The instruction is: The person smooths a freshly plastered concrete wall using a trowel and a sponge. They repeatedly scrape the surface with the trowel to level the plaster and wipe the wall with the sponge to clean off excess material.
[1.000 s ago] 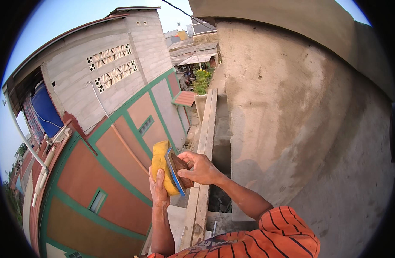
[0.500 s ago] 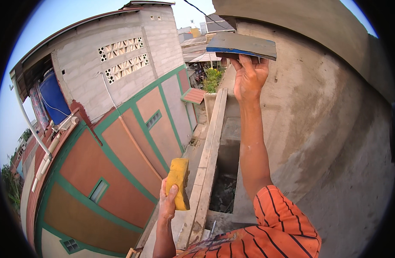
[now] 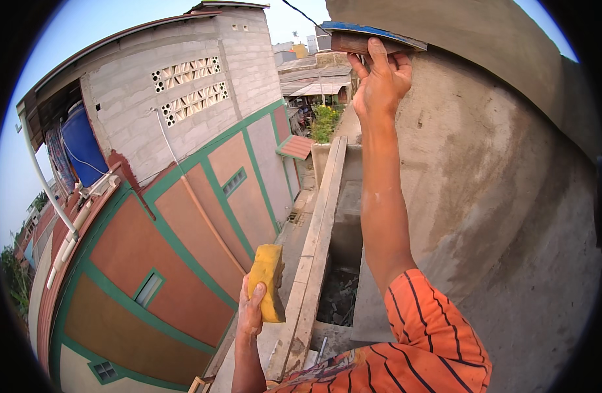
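Yellow sponge fills the gripping left hand, well below the overhang; the right hand clasps a blue-edged float by that overhang's lower edge, contact unclear. Tilting it could gouge the overhang; a slack fingertip hold could drop it.

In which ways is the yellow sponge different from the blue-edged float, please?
Colour: the sponge is yellow, while the float shows a blue edge and a brown grip.
Shape: the sponge is a thick block; the float has a thin, flat board.
Pose: the sponge stands lengthwise up the picture in the left hand; the float lies across it, higher up, in the right hand.
Shared: each is held in one bare hand.
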`<state>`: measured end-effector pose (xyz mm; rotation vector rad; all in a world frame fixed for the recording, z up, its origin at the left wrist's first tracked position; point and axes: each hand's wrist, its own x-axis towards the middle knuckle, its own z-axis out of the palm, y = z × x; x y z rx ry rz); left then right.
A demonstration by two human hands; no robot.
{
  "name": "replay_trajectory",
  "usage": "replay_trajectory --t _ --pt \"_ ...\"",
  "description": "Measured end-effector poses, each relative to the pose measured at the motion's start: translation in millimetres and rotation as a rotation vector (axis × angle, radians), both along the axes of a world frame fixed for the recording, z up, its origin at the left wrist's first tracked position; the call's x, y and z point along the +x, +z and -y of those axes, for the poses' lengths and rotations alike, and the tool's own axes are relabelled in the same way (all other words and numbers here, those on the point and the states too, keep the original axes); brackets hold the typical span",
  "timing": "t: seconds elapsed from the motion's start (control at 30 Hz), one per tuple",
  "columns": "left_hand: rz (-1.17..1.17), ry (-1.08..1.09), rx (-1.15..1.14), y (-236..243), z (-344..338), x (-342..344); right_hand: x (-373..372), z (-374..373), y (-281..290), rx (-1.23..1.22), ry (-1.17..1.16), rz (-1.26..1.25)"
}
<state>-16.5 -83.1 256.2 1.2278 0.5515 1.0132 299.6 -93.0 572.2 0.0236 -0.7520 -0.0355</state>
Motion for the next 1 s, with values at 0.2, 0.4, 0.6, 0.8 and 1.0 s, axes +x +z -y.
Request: replay_trajectory --t 0.2,0.4,0.6,0.8,1.0 --pt "0.02 0.023 -0.004 -9 -1 -6 38 37 -5 0.037 -0.101 -0.09" --pt "-0.023 0.079 -0.052 -24 -7 -43 56 86 -32 0.118 -0.273 -0.218" --pt "-0.055 0.087 -0.041 -3 -7 -36 15 43 -23 0.046 -0.133 -0.082" --pt "0.004 -0.019 0.012 3 -6 -12 -11 -11 0 -0.008 -0.02 -0.077" --pt "0.027 -0.008 0.025 -3 -10 -9 1 2 6 0.012 -0.082 -0.105"
